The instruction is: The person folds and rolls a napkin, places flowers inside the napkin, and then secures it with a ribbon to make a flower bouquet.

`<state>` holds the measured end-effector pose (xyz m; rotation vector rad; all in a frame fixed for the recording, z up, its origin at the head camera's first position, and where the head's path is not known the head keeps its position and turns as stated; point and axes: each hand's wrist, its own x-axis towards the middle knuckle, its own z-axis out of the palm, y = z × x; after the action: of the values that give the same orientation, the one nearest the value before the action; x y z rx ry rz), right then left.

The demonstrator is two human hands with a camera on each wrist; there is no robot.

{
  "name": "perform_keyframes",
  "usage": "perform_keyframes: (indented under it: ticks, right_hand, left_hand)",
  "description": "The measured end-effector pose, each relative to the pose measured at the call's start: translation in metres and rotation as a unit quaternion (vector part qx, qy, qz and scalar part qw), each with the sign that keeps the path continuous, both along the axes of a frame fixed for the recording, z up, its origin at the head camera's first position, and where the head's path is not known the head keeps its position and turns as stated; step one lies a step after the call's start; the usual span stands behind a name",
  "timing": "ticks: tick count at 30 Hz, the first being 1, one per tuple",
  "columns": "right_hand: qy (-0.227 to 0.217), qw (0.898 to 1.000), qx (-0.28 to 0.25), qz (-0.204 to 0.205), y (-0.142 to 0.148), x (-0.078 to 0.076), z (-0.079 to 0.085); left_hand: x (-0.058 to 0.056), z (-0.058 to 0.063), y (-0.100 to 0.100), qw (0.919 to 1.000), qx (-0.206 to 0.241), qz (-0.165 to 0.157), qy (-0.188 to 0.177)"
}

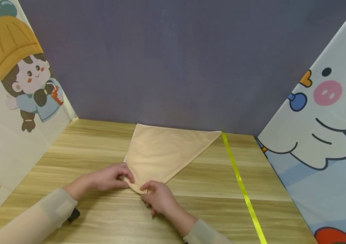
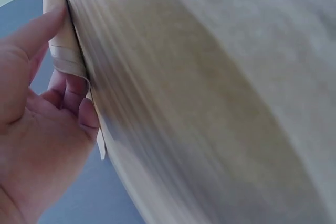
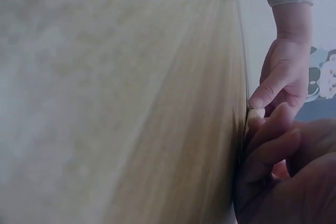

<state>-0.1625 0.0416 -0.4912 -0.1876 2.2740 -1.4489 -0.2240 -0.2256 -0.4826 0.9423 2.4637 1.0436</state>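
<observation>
Where pale-peach, thin fabric cloth (image 1: 166,145) lies on yellowish wood-grain tabletop (image 1: 105,220), left hand (image 1: 112,177) pinches rolled edge (image 1: 135,187) at cloth's seven o'clock, right hand (image 1: 160,199) at six, both curled; cloth likely light, soft, limp; best gripped at roll's ends.

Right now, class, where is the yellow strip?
In the head view, the yellow strip lies on the right side of the wood-grain table, running from beside the far right corner of the peach cloth to the picture's bottom edge.

Wrist pics hazy, head pic clearer
</observation>
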Motion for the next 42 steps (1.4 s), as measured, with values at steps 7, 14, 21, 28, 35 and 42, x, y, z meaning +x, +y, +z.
perform_keyframes:
  ticks: [7, 14, 21, 28, 35, 42]
  right_hand:
    - [-0.013, 0.999, -0.028, -0.015, 0.003, -0.002, -0.002]
    - [-0.016, 0.999, -0.013, -0.038, 0.004, -0.004, -0.002]
    - [0.005, 0.999, 0.003, -0.046, 0.006, -0.004, -0.001]
    - [0.027, 0.999, -0.004, -0.042, 0.007, -0.006, -0.003]
    - [0.057, 0.998, 0.036, -0.02, 0.011, -0.007, -0.001]
    - [0.113, 0.987, 0.112, 0.026, 0.02, -0.012, 0.003]
  left_hand:
    - [-0.003, -0.002, 0.0, 0.9994, 0.002, 0.0, 0.034]
    - [-0.006, -0.006, 0.005, 0.9954, -0.023, 0.013, 0.092]
    - [-0.004, -0.003, 0.014, 0.9945, -0.044, 0.028, 0.091]
    - [-0.007, -0.003, 0.018, 0.9966, -0.028, 0.038, 0.067]
    - [-0.008, -0.002, 0.014, 0.9948, -0.024, 0.009, 0.099]
    - [-0.007, -0.001, 0.011, 0.9951, -0.039, -0.024, 0.088]
